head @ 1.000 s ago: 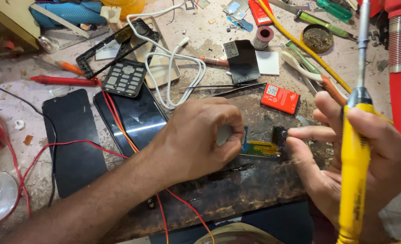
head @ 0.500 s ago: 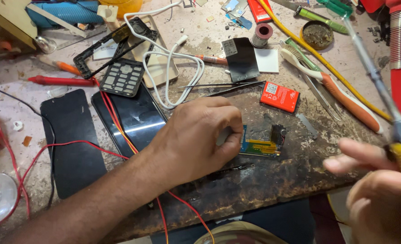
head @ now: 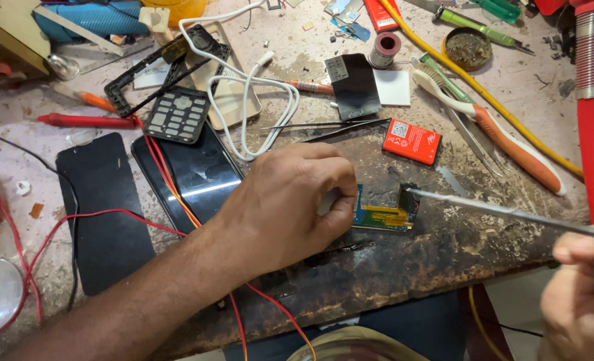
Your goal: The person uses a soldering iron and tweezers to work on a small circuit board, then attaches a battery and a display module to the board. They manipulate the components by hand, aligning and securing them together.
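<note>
Circuit board (head: 384, 215) sits on the scorched workbench (head: 444, 261), pinned by the clenched left hand (head: 290, 204). Right hand (head: 581, 294) grasps a soldering iron (head: 511, 214), tip touching the board's right edge, red battery (head: 412, 141) nearby.

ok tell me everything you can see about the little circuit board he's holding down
The circuit board is small, blue-green with a yellow-orange strip across it and a dark part at its right end. It lies flat on the scorched, dark bench. The left hand pins its left edge, hiding that end. The metal tip of the soldering iron, held by the right hand, meets the dark part.
</note>
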